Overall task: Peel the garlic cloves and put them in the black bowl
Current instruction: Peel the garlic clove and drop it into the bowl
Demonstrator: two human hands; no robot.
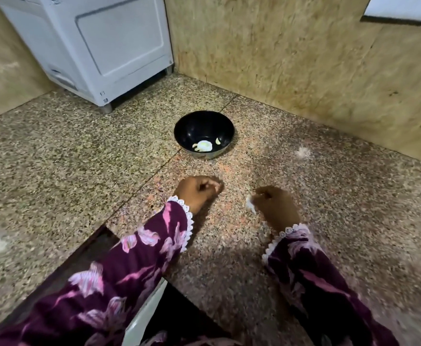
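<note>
The black bowl [203,134] stands on the speckled granite counter, ahead of both hands. Inside it lie pale garlic pieces [204,146] and one small clove [218,141] near the right wall. My left hand [197,192] hovers in front of the bowl with its fingers curled shut; what they hold is hidden. My right hand [274,206] is further right, fingers closed on a white garlic piece [251,205] that sticks out at its left side. Both hands are slightly blurred.
A white appliance [99,46] on short feet stands at the back left. A beige stone wall [304,66] borders the counter [67,158] at the back right. The counter's front edge drops off at the lower left, with a white strip [144,318] below.
</note>
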